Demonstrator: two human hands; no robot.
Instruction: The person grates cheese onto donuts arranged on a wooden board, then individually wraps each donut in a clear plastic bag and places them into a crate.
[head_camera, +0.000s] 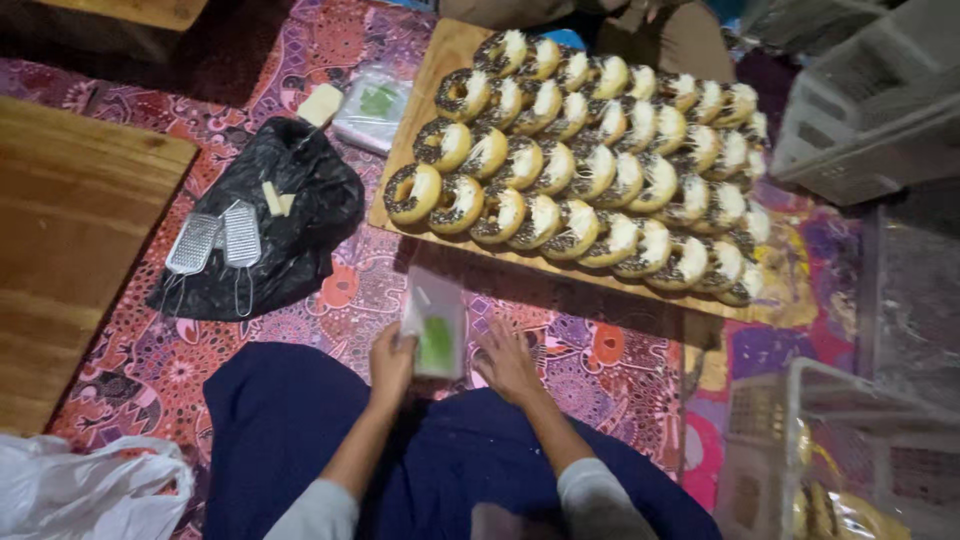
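Clear plastic bags with a green patch (434, 335), a small stack of them, sit at the lower centre of the frame, just above our dark blue lap. Our left hand (391, 362) grips the stack's left edge, while our right hand (507, 358) rests open beside its right edge, fingers spread on the patterned red cloth (590, 360). Above, a wooden board (440, 60) carries rows of sprinkled, cheese-topped doughnuts (590, 170). At left, two metal graters (215, 240) lie on a black plastic bag (290, 210).
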